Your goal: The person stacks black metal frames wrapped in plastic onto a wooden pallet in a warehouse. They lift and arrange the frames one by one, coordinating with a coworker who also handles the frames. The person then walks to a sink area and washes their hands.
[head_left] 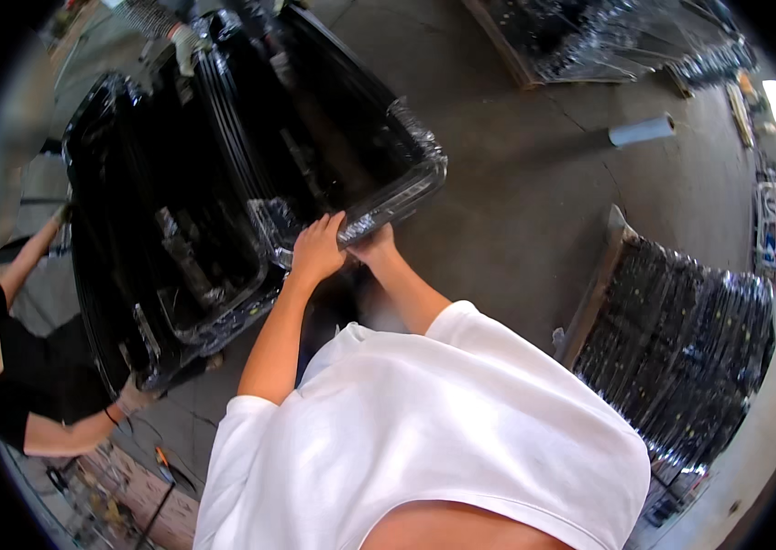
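Note:
A stack of large black frames (214, 119) with rounded corners stands in front of me, its corners and edges wrapped in clear plastic film. My left hand (317, 249) is closed over the near edge of the rightmost black frame (395, 200), with its fingers toward the film. Just right of it, my right hand (372, 246) grips the same edge from below, and its fingertips are hidden under the frame. Gloved hands of other people hold the stack too: one glove (186, 48) is at the far top, another glove (134, 396) at the lower left corner.
A person in black (49, 367) stands at the left of the stack. A roll of film (642, 130) lies on the concrete floor to the right. Film-wrapped black bundles on pallets stand at the right (681, 339) and far right (608, 37). An orange-handled tool (163, 458) lies low at the left.

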### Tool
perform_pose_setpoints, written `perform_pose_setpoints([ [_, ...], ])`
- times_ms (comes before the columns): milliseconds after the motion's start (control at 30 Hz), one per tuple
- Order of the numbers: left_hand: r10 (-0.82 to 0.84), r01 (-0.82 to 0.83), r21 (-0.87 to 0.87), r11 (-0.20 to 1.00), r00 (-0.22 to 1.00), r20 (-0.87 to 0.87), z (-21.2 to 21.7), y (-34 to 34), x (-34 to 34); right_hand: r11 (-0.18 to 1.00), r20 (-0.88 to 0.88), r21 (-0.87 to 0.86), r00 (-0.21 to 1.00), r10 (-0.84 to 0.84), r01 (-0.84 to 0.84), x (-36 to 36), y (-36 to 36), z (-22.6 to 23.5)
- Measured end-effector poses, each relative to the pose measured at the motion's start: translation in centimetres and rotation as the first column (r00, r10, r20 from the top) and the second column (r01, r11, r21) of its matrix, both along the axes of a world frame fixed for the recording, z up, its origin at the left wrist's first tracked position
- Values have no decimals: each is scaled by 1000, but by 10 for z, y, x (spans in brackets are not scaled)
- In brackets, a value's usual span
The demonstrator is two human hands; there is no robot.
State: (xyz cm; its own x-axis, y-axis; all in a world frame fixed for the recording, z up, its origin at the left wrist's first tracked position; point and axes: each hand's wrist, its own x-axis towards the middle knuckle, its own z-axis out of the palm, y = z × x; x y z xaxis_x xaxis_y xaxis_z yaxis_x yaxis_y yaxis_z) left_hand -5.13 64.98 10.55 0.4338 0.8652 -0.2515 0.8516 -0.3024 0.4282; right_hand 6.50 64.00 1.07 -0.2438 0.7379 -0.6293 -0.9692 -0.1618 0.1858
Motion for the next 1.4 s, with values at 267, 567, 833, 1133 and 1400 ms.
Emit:
perform_pose_setpoints([
  [267, -19, 17, -46, 999, 999, -37, -1, 12, -9, 956, 186, -281, 973, 134, -78, -7, 19, 25],
  [567, 73, -73, -29, 997, 997, -9, 0, 6, -3, 773, 377, -504, 708, 598, -385, 14, 1, 25],
  [833, -41, 39, 61, 997, 999, 25, 17, -1, 4, 705, 922, -380, -181, 343, -599, 4, -42, 124],
  [1133, 104, -96, 189, 977, 994, -34, -26, -34, 9, 623, 224, -575, -834, -505, -531, 6, -37, 75],
  [1400, -118, 116, 25, 993, 989, 86, -17, -33, -16, 421, 526, -623, -751, -399, -660, 26, -28, 54],
])
